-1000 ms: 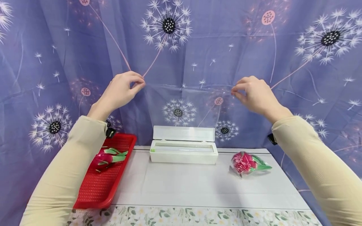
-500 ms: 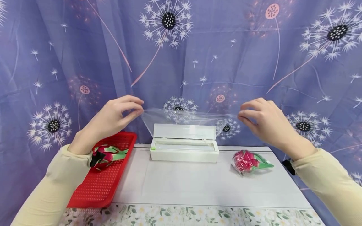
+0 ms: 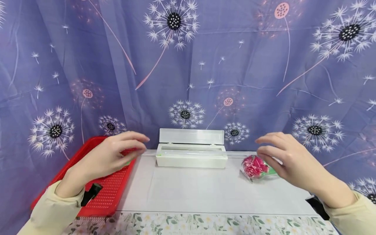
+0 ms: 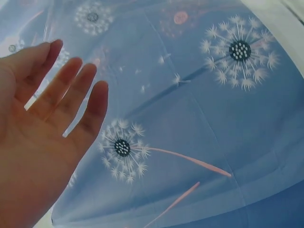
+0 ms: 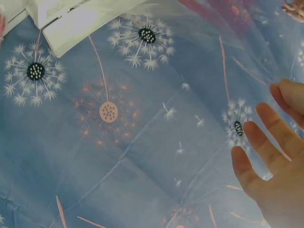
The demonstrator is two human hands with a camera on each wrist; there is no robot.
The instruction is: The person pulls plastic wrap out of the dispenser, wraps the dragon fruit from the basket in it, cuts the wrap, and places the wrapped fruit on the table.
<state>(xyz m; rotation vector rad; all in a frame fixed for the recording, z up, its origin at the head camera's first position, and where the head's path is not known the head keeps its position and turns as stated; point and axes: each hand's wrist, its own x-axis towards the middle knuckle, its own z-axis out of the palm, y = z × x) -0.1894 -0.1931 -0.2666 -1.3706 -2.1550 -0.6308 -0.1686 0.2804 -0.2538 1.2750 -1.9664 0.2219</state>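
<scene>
Looking at the head view first: both hands sit low over the table (image 3: 211, 192), one on each side of the white box (image 3: 191, 160), whose lid (image 3: 191, 136) stands open. The left hand (image 3: 111, 156) hangs over the red tray (image 3: 108, 192), with its fingers drawn toward the thumb like a pinch. The right hand (image 3: 289, 160) does the same just above the wrapped dragon fruit (image 3: 254, 167). The cling film (image 3: 191, 152) only shows as a faint sheen along the box opening. I honestly can't tell whether either hand actually has hold of it.

My take is that both hands should stay level and evenly apart so the sheet stays taut and doesn't fold onto itself.

As for room, the tray rim is right under the left hand and the fruit is right under the right. The bare middle of the table in front of the box is the open spot.

Left wrist view: the left hand (image 4: 42, 128) has its fingers fairly straight against the curtain (image 4: 199, 118), and the thumb is out of sight.

Right wrist view: the right hand (image 5: 275, 161) has loose, slightly bent fingers. The box (image 5: 80, 19) is off in the corner, well apart.
</scene>
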